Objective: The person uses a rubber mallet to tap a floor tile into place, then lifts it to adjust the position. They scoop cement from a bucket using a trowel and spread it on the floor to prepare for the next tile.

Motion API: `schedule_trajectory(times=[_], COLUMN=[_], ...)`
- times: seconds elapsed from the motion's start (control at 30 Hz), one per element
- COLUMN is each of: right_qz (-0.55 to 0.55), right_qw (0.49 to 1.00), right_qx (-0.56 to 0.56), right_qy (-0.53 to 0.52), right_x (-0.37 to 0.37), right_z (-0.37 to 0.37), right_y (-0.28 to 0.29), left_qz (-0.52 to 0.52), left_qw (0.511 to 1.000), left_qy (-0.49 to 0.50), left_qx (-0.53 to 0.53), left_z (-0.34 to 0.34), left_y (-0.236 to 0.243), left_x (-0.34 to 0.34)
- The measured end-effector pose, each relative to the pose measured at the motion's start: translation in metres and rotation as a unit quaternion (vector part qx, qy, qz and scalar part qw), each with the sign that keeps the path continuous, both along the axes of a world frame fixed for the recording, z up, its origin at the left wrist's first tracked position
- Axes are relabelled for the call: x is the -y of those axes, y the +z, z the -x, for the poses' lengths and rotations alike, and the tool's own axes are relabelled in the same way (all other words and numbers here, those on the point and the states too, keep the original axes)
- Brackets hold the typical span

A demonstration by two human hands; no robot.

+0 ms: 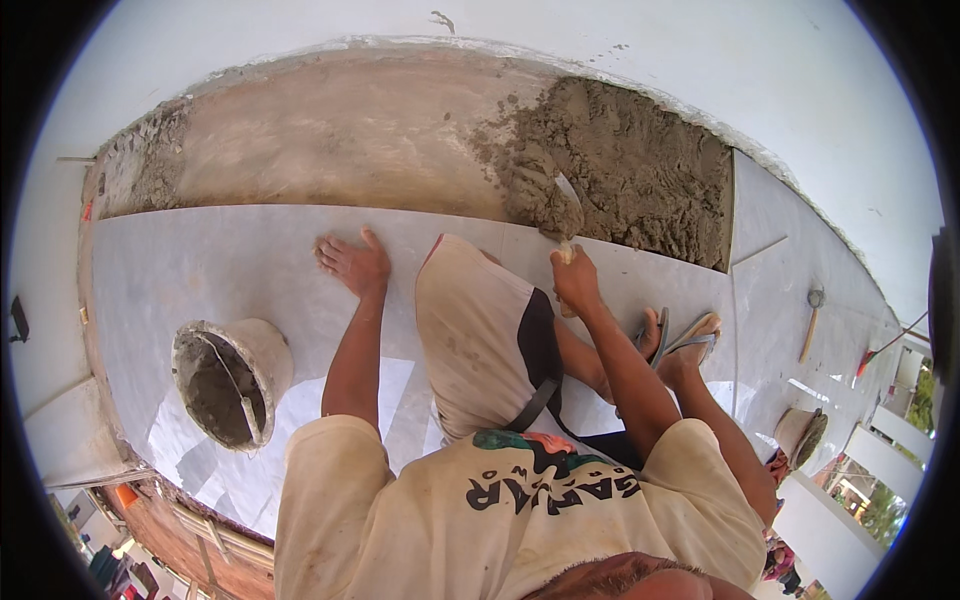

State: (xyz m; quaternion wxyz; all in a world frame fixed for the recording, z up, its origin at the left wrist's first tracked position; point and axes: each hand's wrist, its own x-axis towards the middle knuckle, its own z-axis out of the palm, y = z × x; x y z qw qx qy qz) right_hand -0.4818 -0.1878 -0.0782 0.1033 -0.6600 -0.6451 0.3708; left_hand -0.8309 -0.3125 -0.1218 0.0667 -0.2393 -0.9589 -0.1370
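My left hand (352, 260) rests flat on the grey tile floor (180, 250), fingers spread, near the long edge beside the bare screed strip (320, 130). My right hand (572, 280) is closed on the handle of a trowel (562, 205), whose mortar-covered blade lies in a bed of wet grey mortar (640, 170) filling the right part of the strip. A cement-crusted bucket (275, 355) with mortar inside stands left of my left arm.
A mallet (812, 325) lies on tiles to the right, beside a red-handled tool (868, 357). A second bucket (795, 435) stands at lower right. A white wall (690, 50) runs along the strip. My sandaled feet (690, 340) are right of my right arm.
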Motion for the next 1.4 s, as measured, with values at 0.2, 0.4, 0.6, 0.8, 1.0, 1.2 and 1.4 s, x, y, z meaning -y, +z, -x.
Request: schedule_trajectory(times=[0.2,0.4,0.6,0.8,1.0,1.2,1.4], right_qz=[-0.047,-0.034,-0.138,-0.111,-0.070,-0.103,-0.135], right_qw=[0.995,0.966,0.961,0.955,0.889,0.888,0.913], right_qx=[0.072,0.222,0.225,0.131,0.271,0.281,0.281], right_qy=[0.052,0.126,0.085,0.241,0.362,0.349,0.263], right_x=[-0.025,-0.060,-0.080,-0.071,-0.071,-0.151,-0.214], right_z=[0.022,0.031,0.004,-0.007,0.001,-0.014,0.004], right_y=[0.004,0.079,0.083,0.093,0.076,0.053,0.042], left_qz=[-0.009,-0.005,0.000,0.010,-0.005,-0.004,-0.015], left_qw=[1.000,0.999,1.000,1.000,1.000,1.000,1.000], left_qy=[0.004,-0.001,0.005,0.010,0.002,-0.003,-0.005], left_qx=[-0.012,-0.031,0.001,0.009,0.008,0.002,-0.016], left_z=[0.004,0.002,0.001,0.002,0.003,0.002,0.002], left_y=[-0.001,0.002,0.004,0.005,0.008,0.006,0.003], left_x=[0.002,0.003,-0.001,0.000,0.000,0.001,-0.001])
